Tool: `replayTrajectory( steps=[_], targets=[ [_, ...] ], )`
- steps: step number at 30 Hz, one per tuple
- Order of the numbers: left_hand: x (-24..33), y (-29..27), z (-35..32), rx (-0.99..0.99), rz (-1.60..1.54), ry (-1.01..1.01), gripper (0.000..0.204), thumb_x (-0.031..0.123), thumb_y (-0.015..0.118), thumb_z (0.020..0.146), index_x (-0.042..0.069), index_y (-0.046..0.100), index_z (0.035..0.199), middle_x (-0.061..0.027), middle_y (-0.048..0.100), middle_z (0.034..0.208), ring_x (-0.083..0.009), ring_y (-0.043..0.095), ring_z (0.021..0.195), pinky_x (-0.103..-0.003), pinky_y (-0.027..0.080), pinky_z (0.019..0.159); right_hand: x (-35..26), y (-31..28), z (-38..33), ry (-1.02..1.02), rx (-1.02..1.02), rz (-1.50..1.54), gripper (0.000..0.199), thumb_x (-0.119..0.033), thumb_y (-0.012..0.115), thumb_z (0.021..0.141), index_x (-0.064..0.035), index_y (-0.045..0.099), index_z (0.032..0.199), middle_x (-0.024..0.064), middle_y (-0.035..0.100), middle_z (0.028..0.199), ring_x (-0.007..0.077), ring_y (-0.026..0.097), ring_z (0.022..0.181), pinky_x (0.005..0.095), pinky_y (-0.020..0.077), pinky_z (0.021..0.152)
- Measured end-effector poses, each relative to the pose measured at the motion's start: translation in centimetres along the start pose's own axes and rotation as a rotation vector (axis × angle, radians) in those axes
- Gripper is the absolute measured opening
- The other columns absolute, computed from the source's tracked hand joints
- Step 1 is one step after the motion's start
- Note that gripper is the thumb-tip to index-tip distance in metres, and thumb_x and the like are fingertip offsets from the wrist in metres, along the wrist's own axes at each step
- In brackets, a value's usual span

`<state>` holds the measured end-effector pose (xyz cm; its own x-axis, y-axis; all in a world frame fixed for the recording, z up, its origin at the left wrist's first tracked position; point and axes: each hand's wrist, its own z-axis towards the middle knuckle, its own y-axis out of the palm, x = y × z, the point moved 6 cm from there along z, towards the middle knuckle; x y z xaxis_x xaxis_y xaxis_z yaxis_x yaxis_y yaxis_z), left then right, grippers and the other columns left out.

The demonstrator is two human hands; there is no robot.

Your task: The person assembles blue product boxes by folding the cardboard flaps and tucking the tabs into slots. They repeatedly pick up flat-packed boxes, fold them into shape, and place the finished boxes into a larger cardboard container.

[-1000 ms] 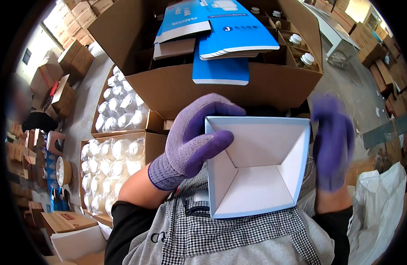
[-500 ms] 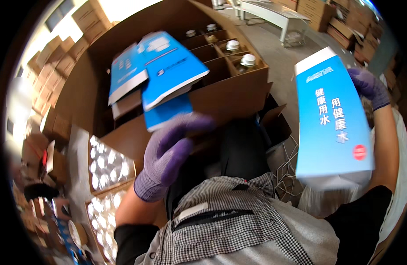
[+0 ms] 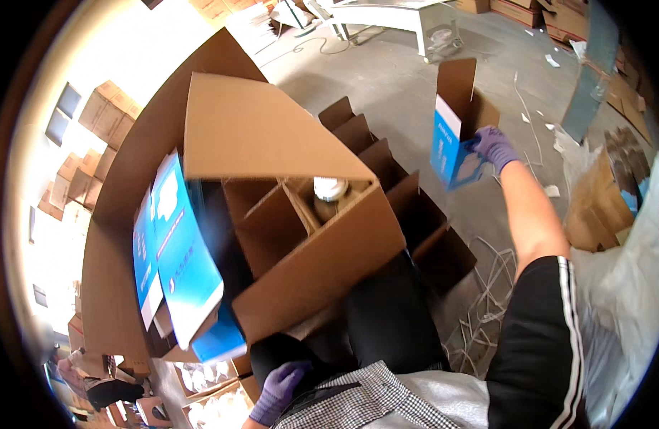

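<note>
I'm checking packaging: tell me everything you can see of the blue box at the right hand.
The blue box looks like printed card, with pale markings on its sides and a white band at one upper edge. It is roughly upright, right of the big carton, held by the right hand near its top. Brown cardboard rises behind; whether they touch is unclear.

Carton (image 3: pixel 329 268): near cell (image 3: pixel 268 232) open from above; flap (image 3: pixel 265 136) screens far side, blue sheets (image 3: pixel 190 264) left. Dark cartons (image 3: pixel 444 261) stand between carton and right hand (image 3: pixel 495 148).
</note>
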<state>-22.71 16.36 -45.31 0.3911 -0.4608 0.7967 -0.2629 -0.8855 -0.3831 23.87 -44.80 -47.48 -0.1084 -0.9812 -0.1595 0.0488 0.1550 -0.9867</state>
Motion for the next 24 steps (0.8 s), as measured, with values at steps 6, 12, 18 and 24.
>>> replayTrajectory(
  steps=[6, 12, 18, 24],
  targets=[
    [-8.7, 1.2, 3.7, -0.175, 0.361, 0.013, 0.036, 0.027, 0.061, 0.098, 0.006, 0.065, 0.126, -0.015, 0.069, 0.111, -0.0253, 0.066, 0.102, -0.034, 0.05, 0.093, -8.6, 12.3, 11.8, -0.118, -0.089, -0.006, 0.044, -0.043, 0.071, 0.082, -0.0083, 0.073, 0.108, 0.0199, 0.068, 0.115, 0.0367, 0.065, 0.108, 0.0444, 0.052, 0.094],
    [-4.5, 1.1, 5.7, -0.129, 0.234, -0.156, 0.035, 0.028, 0.061, 0.097, 0.007, 0.066, 0.125, -0.0157, 0.069, 0.11, -0.0264, 0.065, 0.101, -0.036, 0.05, 0.093, -14.4, 17.3, 15.2, -0.233, -0.195, -0.041, 0.034, -0.033, 0.065, 0.088, -0.0079, 0.073, 0.11, 0.0203, 0.068, 0.114, 0.0377, 0.066, 0.105, 0.0451, 0.0524, 0.094],
    [-8.7, 2.1, 5.8, -0.15, 0.26, -0.081, 0.035, 0.029, 0.062, 0.096, 0.007, 0.067, 0.123, -0.0163, 0.068, 0.109, -0.0275, 0.065, 0.101, -0.037, 0.05, 0.092, -16.5, 18.9, 12.2, -0.322, -0.257, 0.148, 0.052, -0.023, 0.059, 0.09, -0.0147, 0.052, 0.142, 0.0164, 0.046, 0.15, 0.0339, 0.047, 0.135, 0.0416, 0.0394, 0.113],
    [1.5, 1.4, 5.3, 0.022, 0.451, 0.328, 0.03, 0.029, 0.069, 0.088, 0.008, 0.07, 0.109, -0.0165, 0.066, 0.089, -0.0352, 0.064, 0.083, -0.043, 0.053, 0.074, -13.6, 3.2, 6.0, -0.258, 0.458, 1.031, 0.043, -0.008, 0.06, 0.09, -0.0034, 0.057, 0.133, 0.0129, 0.064, 0.114, 0.0243, 0.061, 0.101, 0.0368, 0.0494, 0.091]
  ],
)
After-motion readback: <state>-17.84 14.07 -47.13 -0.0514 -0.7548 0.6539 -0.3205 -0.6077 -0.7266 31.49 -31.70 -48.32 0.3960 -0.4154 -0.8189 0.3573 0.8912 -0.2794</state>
